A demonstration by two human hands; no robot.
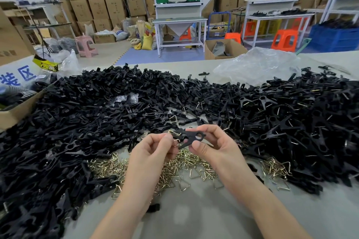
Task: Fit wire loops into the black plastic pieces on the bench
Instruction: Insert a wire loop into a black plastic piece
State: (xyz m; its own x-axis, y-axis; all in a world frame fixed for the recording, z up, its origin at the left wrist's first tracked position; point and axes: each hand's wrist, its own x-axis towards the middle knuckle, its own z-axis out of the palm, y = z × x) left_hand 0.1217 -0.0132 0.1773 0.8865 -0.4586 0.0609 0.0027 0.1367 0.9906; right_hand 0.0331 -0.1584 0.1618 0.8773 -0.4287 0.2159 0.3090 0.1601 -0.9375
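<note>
I have both hands up just above the surface, close together in the middle of my view. My right hand pinches a black plastic piece between thumb and curled fingers, at the end with the round hole. The piece lies roughly level and points toward my left hand. The left hand's fingers are curled, with thumb and forefinger nipping a brass-coloured wire loop at the piece's other end. The loop touches the plastic there, but from this angle I cannot tell whether it is seated in the piece or only resting against it. Directly below the hands, a scatter of loose wire loops lies on the surface, with a smaller clump off to the right. A big heap of bare black pieces fills the left and back of the surface. The heap on the right shows glints of wire among its pieces. Behind that heap sits a crumpled clear plastic bag. An open cardboard box stands at the left edge, its side touching the black heap.
</note>
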